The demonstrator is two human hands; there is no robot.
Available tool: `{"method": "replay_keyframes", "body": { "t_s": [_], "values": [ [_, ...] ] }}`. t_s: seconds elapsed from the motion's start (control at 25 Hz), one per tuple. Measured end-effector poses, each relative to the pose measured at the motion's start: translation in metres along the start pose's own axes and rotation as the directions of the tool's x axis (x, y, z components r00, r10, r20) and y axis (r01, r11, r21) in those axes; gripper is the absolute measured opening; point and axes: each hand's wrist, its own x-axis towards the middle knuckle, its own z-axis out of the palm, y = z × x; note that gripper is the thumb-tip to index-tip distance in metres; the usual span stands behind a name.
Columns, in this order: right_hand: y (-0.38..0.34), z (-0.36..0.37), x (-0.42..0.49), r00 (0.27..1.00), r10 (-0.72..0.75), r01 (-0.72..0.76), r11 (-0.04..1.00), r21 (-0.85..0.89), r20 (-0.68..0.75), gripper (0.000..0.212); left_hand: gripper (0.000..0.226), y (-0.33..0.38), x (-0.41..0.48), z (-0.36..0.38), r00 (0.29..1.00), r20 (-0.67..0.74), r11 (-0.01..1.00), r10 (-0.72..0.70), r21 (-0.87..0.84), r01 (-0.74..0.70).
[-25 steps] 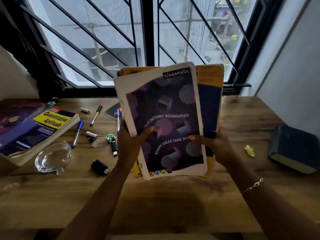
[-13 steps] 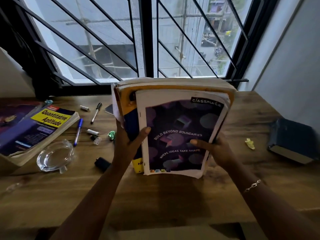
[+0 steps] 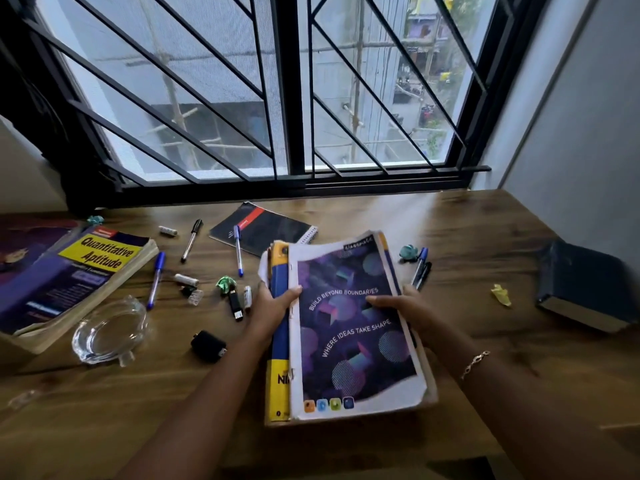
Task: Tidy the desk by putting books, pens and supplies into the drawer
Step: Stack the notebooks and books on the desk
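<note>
The left hand [image 3: 273, 308] and right hand [image 3: 407, 306] clamped their fingers [image 3: 292, 292] on opposite sides of the book stack [image 3: 349, 344], probably to keep it squared for a single carry. Loose pens [image 3: 156, 278] lay on the desk [image 3: 485, 393], likely left for later.

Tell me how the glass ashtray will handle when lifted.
The glass ashtray looks thick, so probably rigid and heavy for its size. Its glossy surface may be slippery. Being glass, it could chip if dropped.

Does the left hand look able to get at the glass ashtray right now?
Likely not yet: the left hand grips the book stack at its edge. Once freed, its way to the glass ashtray looks open.
</note>
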Motion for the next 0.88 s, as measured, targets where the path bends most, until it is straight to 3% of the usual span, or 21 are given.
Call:
{"method": "replay_keyframes", "body": {
  "t_s": [0.12,0.2,0.36,0.44,0.52,0.64,0.8,0.88],
  "values": [
    [0.01,-0.003,0.009,0.997,0.071,-0.072,0.997,-0.024,-0.02,0.033,0.093,-0.005,0.004,0.002,1.0,0.001,0.997,-0.003,0.082,0.003],
    [0.012,-0.005,0.011,0.998,0.067,-0.068,0.995,-0.068,-0.021,0.025,0.109,-0.006,0.007,0.003,1.0,0.01,0.987,-0.023,0.159,0.021],
    [0.016,-0.007,0.013,0.997,-0.024,0.005,0.968,-0.25,-0.072,0.024,0.089,-0.008,0.005,0.011,0.995,-0.09,0.886,0.041,0.464,0.005],
    [0.018,-0.009,0.015,0.986,-0.084,0.003,0.87,-0.492,-0.141,0.046,0.084,-0.008,0.0,0.017,0.977,-0.163,0.76,0.139,0.65,0.0],
    [0.017,-0.007,0.013,0.977,-0.113,-0.049,0.705,-0.707,-0.18,0.057,0.079,-0.009,-0.006,0.022,0.952,-0.2,0.624,0.233,0.781,0.012],
    [0.018,0.002,0.005,0.952,-0.193,-0.109,0.516,-0.85,-0.239,0.062,0.066,-0.012,-0.008,0.021,0.916,-0.222,0.559,0.334,0.829,-0.003],
    [0.023,0.014,-0.006,0.917,-0.292,-0.121,0.445,-0.887,-0.271,0.063,0.075,-0.013,-0.006,0.021,0.932,-0.171,0.561,0.321,0.827,-0.041],
    [0.023,0.012,-0.006,0.919,-0.3,-0.106,0.44,-0.892,-0.257,0.062,0.084,-0.012,0.001,0.018,0.95,-0.092,0.654,0.298,0.745,-0.133]
  ]
}}
